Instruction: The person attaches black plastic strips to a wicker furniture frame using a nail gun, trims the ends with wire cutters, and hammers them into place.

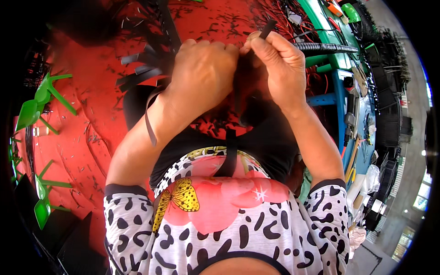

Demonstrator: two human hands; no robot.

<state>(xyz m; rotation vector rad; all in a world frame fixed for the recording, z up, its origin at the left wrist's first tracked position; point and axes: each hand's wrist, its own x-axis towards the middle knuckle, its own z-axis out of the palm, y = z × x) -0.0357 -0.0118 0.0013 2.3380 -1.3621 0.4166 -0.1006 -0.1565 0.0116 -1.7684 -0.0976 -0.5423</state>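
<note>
My right hand is closed, with a flat black strip pinched between thumb and fingers, its end sticking up. Close by on the left, my left hand is curled into a closed grip, knuckles up. What its fingers hold is hidden beneath the hand. Beside it, several loose black strip ends fan out to the left, and a longer dark band rises behind the knuckles. One thin black strip hangs across my left wrist. Another short strip lies at my lap.
Black scraps litter the red floor. Green stools stand at the left. On the right, a blue workbench carries a power tool and yellow-handled pliers. A dark ribbed bar extends toward its green-topped end.
</note>
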